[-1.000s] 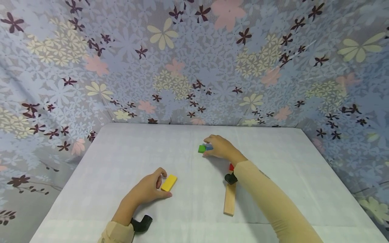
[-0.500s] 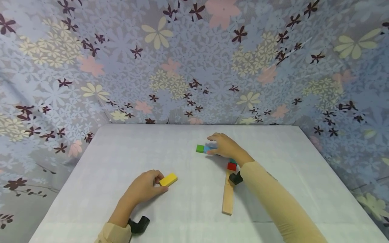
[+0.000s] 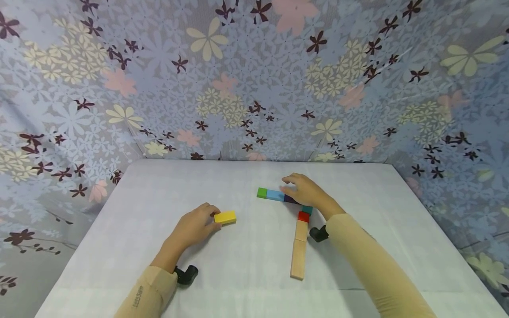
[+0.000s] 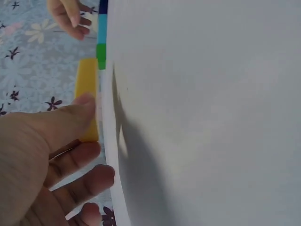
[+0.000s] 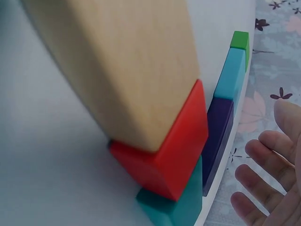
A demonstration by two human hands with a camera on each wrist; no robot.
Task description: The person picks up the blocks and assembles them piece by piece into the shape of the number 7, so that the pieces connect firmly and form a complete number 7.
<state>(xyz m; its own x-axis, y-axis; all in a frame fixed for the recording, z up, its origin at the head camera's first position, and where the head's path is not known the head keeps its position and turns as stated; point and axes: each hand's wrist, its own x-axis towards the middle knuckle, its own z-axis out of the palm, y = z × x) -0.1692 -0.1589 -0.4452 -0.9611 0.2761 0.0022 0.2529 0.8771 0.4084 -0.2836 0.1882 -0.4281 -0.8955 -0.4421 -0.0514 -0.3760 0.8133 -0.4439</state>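
My left hand (image 3: 197,224) pinches a yellow block (image 3: 225,217) between thumb and fingers; in the left wrist view the thumb lies along the block's (image 4: 87,89) side. Over the far end of a bent row of blocks hovers my right hand (image 3: 305,192), holding nothing, its fingers apart in the right wrist view. That row runs from a green block (image 3: 261,192) through a light blue block (image 3: 275,195) and a dark purple block (image 5: 217,136) to a teal block (image 3: 307,210). There it turns toward me with a red block (image 3: 303,216) and two plain wooden blocks (image 3: 298,259).
A white-covered table (image 3: 159,185) carries the blocks. Behind it hangs a flowered cloth (image 3: 254,79). Black wrist cameras (image 3: 187,275) sit on both wrists.
My left hand has lifted the yellow block, turned it and moved it toward the row. My right hand has let go of the light blue block and drawn back to the right.
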